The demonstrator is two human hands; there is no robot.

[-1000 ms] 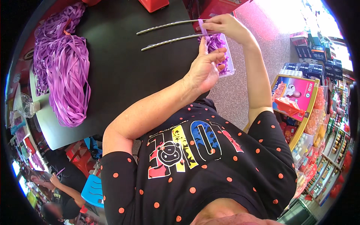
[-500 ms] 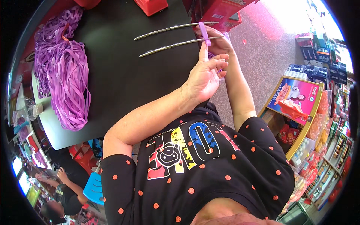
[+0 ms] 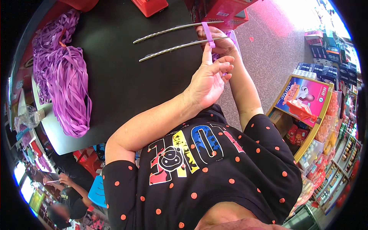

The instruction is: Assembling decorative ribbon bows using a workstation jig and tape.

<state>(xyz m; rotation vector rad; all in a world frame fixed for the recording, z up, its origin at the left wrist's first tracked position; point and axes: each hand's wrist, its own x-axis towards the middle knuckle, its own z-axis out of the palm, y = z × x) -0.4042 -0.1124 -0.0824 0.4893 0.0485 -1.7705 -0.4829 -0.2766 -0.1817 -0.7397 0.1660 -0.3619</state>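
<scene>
The black desk (image 3: 111,88) spreads out to the left of both hands. On its far left side, well apart from the hands, lies a thick bundle of purple ribbon (image 3: 69,92). Just beyond the hands stands a red carton (image 3: 226,10). Two slim, partly twisted metal rods (image 3: 176,49) reach leftward from the hands, side by side over the desk. The left hand (image 3: 209,81) touches the purple strip (image 3: 207,33) around both rods with its outstretched forefinger; the right hand (image 3: 223,45) is behind the strip, its grip too hidden to tell.
</scene>
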